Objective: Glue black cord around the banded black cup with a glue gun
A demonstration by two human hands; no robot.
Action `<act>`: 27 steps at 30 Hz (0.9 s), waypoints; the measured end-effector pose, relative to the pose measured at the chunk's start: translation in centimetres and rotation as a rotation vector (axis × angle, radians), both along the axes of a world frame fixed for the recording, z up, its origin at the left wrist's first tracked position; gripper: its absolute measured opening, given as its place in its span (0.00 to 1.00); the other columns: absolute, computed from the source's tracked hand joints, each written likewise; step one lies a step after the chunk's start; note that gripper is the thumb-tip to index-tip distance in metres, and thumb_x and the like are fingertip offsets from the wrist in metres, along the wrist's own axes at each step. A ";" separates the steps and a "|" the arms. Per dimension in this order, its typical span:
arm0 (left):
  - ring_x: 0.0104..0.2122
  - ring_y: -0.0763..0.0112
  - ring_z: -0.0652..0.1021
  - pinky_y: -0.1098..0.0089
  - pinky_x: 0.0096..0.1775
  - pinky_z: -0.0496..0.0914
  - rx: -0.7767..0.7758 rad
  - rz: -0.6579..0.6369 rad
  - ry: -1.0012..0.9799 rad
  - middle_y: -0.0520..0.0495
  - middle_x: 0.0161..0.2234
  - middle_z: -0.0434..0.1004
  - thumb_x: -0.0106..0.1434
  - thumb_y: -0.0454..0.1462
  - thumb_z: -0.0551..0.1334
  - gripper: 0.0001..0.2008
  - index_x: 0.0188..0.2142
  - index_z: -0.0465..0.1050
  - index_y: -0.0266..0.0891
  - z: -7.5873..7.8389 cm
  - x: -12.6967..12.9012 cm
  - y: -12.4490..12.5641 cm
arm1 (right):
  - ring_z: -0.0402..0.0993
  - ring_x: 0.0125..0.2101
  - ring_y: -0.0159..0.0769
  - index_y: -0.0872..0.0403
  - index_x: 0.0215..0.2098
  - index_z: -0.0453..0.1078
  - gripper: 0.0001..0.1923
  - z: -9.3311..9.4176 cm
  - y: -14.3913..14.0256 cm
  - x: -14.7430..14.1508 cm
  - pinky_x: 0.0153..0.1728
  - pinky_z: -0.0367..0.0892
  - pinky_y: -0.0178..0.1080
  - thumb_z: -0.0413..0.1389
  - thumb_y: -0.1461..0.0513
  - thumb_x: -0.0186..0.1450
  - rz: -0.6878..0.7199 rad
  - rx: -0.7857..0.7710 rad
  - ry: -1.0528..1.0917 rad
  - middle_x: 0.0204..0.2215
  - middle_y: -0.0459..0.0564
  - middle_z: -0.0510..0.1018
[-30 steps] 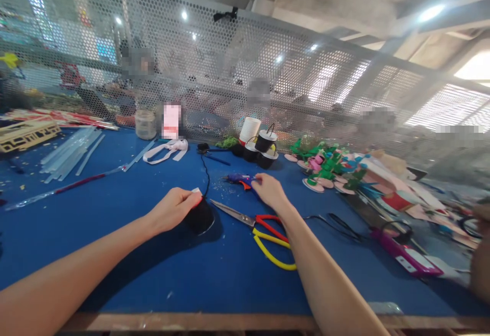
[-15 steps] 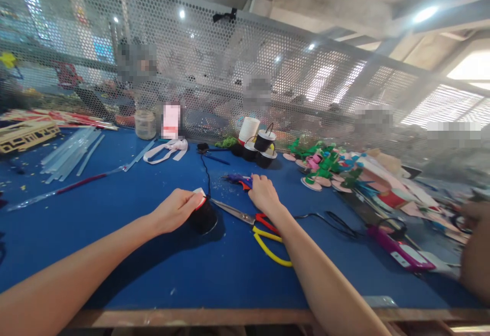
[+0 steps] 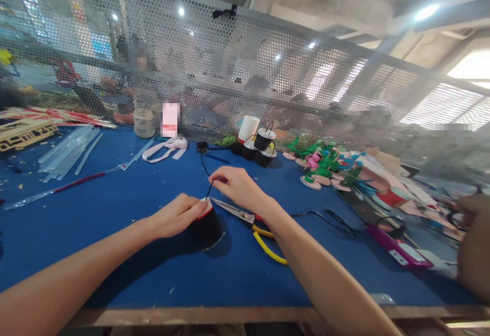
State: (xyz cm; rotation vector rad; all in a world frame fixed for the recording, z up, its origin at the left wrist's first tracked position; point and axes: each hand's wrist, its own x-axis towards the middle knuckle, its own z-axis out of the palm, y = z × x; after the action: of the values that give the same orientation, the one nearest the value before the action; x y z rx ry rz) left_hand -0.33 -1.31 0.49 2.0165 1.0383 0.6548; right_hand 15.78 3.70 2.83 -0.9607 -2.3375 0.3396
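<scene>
Head cam: L hand (image 3: 178,216) fingers clamp blk cup (image 3: 206,231) near rim; R hand (image 3: 241,188) fingers pinch blk cord (image 3: 209,191) above cup.

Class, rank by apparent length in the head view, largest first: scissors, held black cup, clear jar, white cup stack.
1. Scissors, though partly hidden
2. Black cup
3. Clear jar and white cup stack: too alike to rank

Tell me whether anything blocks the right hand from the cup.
Nothing visible does: the right hand pinches the cord, which runs down to the cup. The scissors lie beside the cup, tips near it, but seem to leave that path open.
</scene>
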 end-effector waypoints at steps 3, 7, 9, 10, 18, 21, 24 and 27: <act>0.19 0.79 0.52 0.75 0.21 0.49 -0.043 0.006 0.008 0.56 0.17 0.46 0.59 0.44 0.44 0.19 0.16 0.51 0.37 0.0 0.1 -0.1 | 0.70 0.36 0.30 0.53 0.34 0.71 0.13 0.4 1.0 -1.8 0.38 0.63 0.32 0.49 0.70 0.56 0.071 0.009 0.047 0.34 0.46 0.76; 0.18 0.79 0.51 0.75 0.20 0.49 -0.104 0.078 -0.093 0.57 0.16 0.46 0.58 0.46 0.44 0.20 0.15 0.51 0.37 0.0 0.0 0.2 | 0.70 0.39 0.29 0.52 0.40 0.69 0.15 0.6 2.6 -1.9 0.39 0.62 0.30 0.49 0.69 0.57 -0.176 -0.058 -0.160 0.39 0.45 0.75; 0.17 0.79 0.52 0.75 0.20 0.50 -0.138 0.159 -0.150 0.57 0.15 0.48 0.58 0.46 0.44 0.21 0.15 0.54 0.36 -0.1 -0.1 0.4 | 0.71 0.38 0.33 0.55 0.39 0.69 0.13 0.5 3.5 -0.1 0.38 0.62 0.33 0.46 0.66 0.60 -0.371 -0.060 -0.199 0.38 0.50 0.76; 0.17 0.79 0.53 0.75 0.21 0.51 -0.151 0.192 -0.171 0.57 0.15 0.50 0.58 0.46 0.45 0.21 0.16 0.57 0.35 -0.1 -0.1 0.6 | 0.72 0.37 0.36 0.57 0.37 0.70 0.14 0.4 3.9 1.1 0.36 0.62 0.34 0.43 0.65 0.61 -0.445 -0.068 -0.214 0.34 0.53 0.76; 0.17 0.79 0.54 0.74 0.21 0.50 -0.083 0.300 -0.207 0.56 0.14 0.51 0.58 0.49 0.45 0.23 0.16 0.56 0.35 -1.0 -0.6 1.3 | 0.73 0.29 0.43 0.58 0.20 0.70 0.05 -3.1 4.0 7.5 0.28 0.61 0.35 0.53 0.66 0.52 -0.695 -0.267 -0.369 0.23 0.57 0.76; 0.17 0.79 0.54 0.74 0.21 0.49 -0.099 0.282 -0.206 0.56 0.14 0.50 0.58 0.48 0.46 0.22 0.15 0.56 0.36 -0.8 -0.5 1.1 | 0.72 0.32 0.46 0.59 0.21 0.70 0.02 -4.1 3.9 7.0 0.30 0.62 0.37 0.55 0.66 0.49 -0.711 -0.292 -0.317 0.27 0.60 0.76; 0.17 0.79 0.56 0.75 0.21 0.50 -0.163 0.249 -0.230 0.56 0.14 0.55 0.58 0.46 0.46 0.22 0.16 0.61 0.35 -0.4 -0.4 0.9 | 0.72 0.34 0.47 0.61 0.27 0.70 0.06 -4.4 4.1 6.7 0.32 0.62 0.38 0.54 0.69 0.49 -0.747 -0.302 -0.208 0.30 0.62 0.75; 0.17 0.78 0.57 0.75 0.22 0.52 -0.251 0.213 -0.249 0.56 0.14 0.58 0.57 0.46 0.47 0.21 0.18 0.65 0.34 -0.2 -0.3 0.9 | 0.72 0.34 0.44 0.62 0.37 0.66 0.15 -3.8 3.8 7.0 0.31 0.63 0.38 0.52 0.68 0.50 -0.763 -0.295 -0.047 0.33 0.59 0.75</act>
State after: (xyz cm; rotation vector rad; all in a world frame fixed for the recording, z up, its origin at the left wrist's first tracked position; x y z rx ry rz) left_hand -0.68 -0.37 0.33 1.5786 1.1306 0.8207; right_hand 22.73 7.53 -0.97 -1.9140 -1.8012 0.3453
